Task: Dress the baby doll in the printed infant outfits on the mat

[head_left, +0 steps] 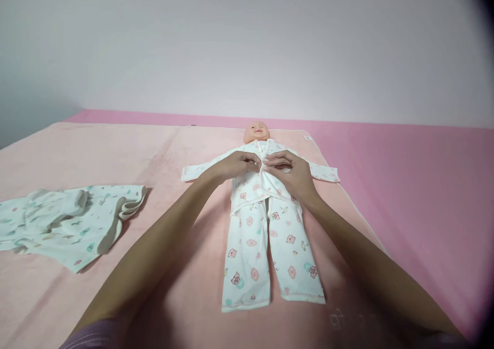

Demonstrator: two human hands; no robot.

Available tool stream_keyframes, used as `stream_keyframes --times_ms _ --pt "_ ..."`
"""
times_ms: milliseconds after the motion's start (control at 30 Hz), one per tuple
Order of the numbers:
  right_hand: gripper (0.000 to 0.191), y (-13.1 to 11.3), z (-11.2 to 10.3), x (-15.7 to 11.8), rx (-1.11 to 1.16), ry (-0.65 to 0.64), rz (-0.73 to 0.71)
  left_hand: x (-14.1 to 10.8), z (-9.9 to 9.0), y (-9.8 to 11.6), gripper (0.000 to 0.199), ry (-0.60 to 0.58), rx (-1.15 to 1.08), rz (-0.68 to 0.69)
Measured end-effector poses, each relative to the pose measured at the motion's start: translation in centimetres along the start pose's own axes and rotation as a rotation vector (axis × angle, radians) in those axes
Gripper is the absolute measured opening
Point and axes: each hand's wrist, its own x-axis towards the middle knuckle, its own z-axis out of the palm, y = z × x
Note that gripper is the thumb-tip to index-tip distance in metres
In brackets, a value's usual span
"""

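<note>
A baby doll (257, 132) lies face up, its head away from me, in a white printed top (249, 188) and matching trousers (250, 251). Both sleeves are spread out to the sides. My left hand (237, 164) pinches the left edge of the top's front opening at the chest. Close beside it, my right hand (290, 170) pinches the right edge, with its fingers bent toward the middle. The fingertips of both hands nearly meet over the cloth. Below them the front panels hang slightly apart near the hem.
Another white printed garment (77, 220) lies crumpled at the left. Under everything is a light pink blanket (185, 287) on a brighter pink surface (405, 184), which shows at the right. A pale wall (247, 45) stands behind.
</note>
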Motion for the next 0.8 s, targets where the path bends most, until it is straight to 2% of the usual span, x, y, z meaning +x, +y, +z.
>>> stream_keyframes --times_ms 167,300,433,533,800 --pt "0.027 0.2 0.2 0.0 -0.012 -0.015 -0.028 0.1 0.1 0.0 0.017 0.005 0.000 0.013" --pt "0.036 0.7 -1.1 0.8 -0.042 -0.076 -0.035 0.1 0.1 0.0 0.017 -0.005 -0.025 0.011" --pt "0.024 1.0 -2.6 1.5 -0.096 -0.191 -0.010 0.2 0.1 -0.2 0.019 -0.012 -0.036 0.007" --pt "0.019 1.1 -3.0 1.8 -0.138 -0.184 -0.016 0.4 0.2 -0.4 0.019 -0.008 -0.031 0.016" --pt "0.028 1.2 -1.9 1.4 -0.153 -0.157 -0.018 0.7 0.5 -0.7 0.017 0.028 -0.032 0.019"
